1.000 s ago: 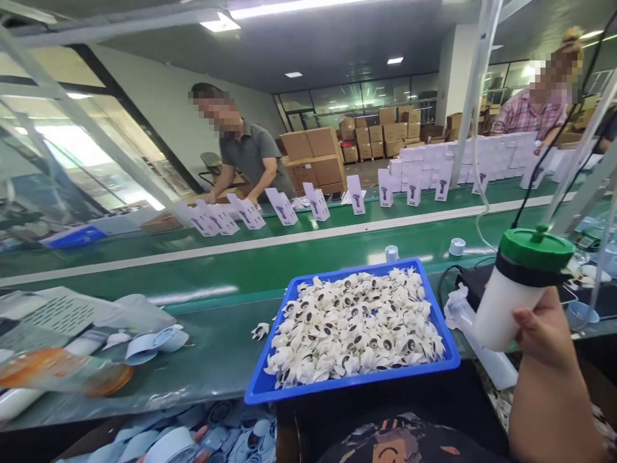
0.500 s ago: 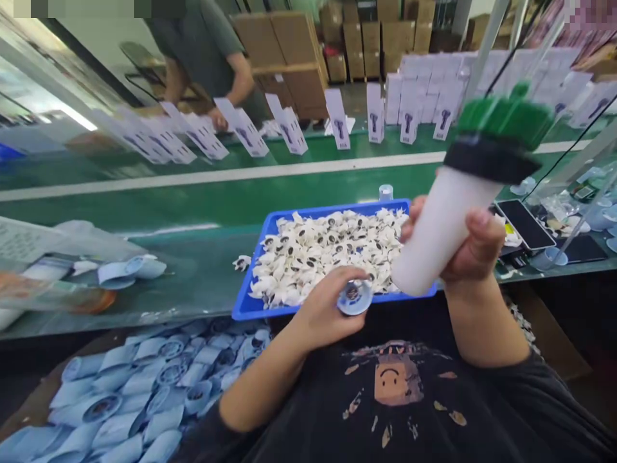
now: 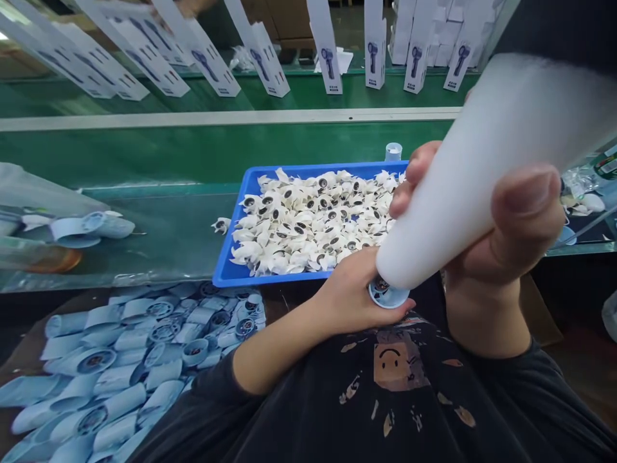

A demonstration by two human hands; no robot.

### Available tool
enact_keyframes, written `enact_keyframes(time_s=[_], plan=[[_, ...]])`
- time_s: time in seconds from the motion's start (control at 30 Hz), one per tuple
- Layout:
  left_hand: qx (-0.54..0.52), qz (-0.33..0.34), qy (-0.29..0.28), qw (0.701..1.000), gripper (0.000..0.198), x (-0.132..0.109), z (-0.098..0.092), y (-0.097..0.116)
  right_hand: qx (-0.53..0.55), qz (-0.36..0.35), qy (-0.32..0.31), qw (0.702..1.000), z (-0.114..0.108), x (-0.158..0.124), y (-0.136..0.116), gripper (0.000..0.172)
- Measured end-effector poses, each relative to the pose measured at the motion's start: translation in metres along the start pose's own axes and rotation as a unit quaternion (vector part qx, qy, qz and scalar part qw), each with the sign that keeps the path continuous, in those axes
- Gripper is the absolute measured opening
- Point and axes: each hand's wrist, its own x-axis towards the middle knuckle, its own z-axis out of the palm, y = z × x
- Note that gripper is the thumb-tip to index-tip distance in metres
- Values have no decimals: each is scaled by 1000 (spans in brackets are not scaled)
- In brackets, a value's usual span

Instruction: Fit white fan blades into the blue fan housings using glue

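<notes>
My right hand (image 3: 501, 238) is wrapped round a white bottle (image 3: 477, 167), which is tilted with its bottom end low and close to the camera. Just under that end, my left hand (image 3: 357, 296) grips a small pale blue round part (image 3: 388, 296) in front of my chest. Behind both hands a blue tray (image 3: 231, 273) holds a heap of several small white fan pieces (image 3: 308, 222) on the green belt.
A pile of pale blue tubular parts (image 3: 125, 360) lies at lower left. One stray white piece (image 3: 222, 225) sits left of the tray. White product boxes (image 3: 328, 45) stand along the far side of the conveyor (image 3: 193, 148). Clutter lies at right (image 3: 583, 199).
The view has tipped down and closer. My right hand has brought the white bottle nearer, over the blue part. My left hand came up from the lower pile holding that part.
</notes>
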Motion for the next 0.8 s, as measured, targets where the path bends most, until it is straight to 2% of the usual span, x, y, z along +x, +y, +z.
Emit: enact_keyframes(time_s=[0.17, 0.3, 0.4, 0.5, 0.6, 0.67, 0.73, 0.8], plan=[[-5, 2, -3, 1000, 24, -1, -2, 2, -5, -55, -29, 998, 1, 2, 2, 45], [-7, -8, -10, 1000, 25, -1, -3, 1, -68, -29, -44, 996, 0, 0, -3, 46], [-4, -19, -17, 1000, 24, -1, -4, 2, -109, -4, -23, 994, 3, 0, -6, 48], [-22, -48, -39, 998, 30, 1, -4, 6, -107, 18, 3, 994, 3, 4, -3, 51], [-62, -94, -104, 988, 56, 3, -7, 5, -109, 30, -2, 994, -11, 7, 4, 49], [-66, -129, -133, 981, 73, -1, -12, -4, -114, 22, 14, 993, -28, 5, 8, 46], [-77, -165, -126, 975, 77, -13, -21, -20, -136, 4, 71, 988, -46, -1, 9, 46], [-124, -190, -89, 970, 70, -33, -34, -40, -220, -9, 107, 969, -61, -11, 8, 50]])
